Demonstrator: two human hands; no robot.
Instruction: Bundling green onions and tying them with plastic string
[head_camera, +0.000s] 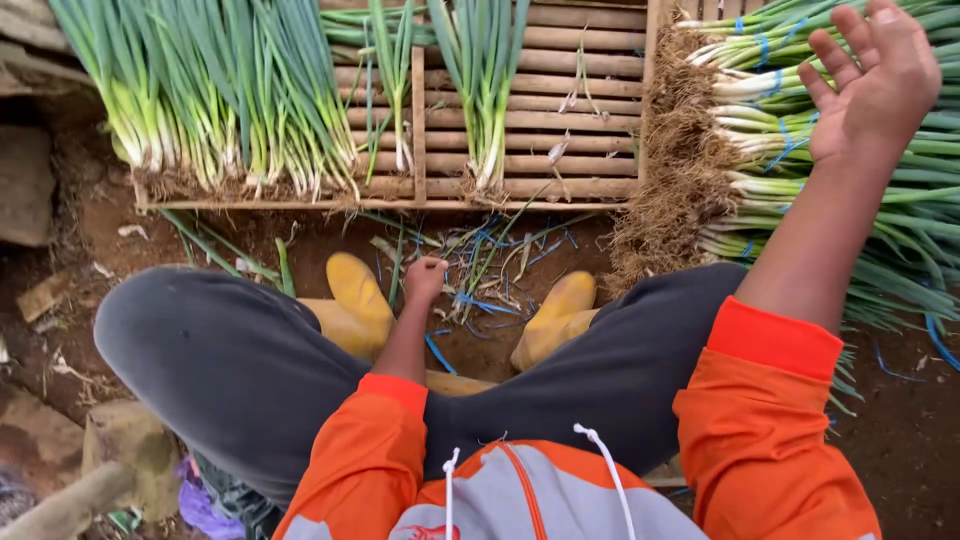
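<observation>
My right hand (872, 82) is raised with fingers spread, empty, over a stack of tied green onion bundles (800, 150) at the right. Down between my yellow boots (352, 298), my left hand (424, 277) is closed among blue plastic ties (495, 265) scattered on the soil; whether it pinches one is hidden. Loose green onions (215, 95) lie spread across a wooden slatted rack (580, 100) in front of me, with a small bunch (485, 85) near its middle.
Brown soil surrounds my seat. Stones (25, 185) lie at the left, and a purple scrap (205, 510) sits by my left knee. Onion trimmings (230, 255) litter the ground below the rack. My grey trousers and orange sleeves fill the lower view.
</observation>
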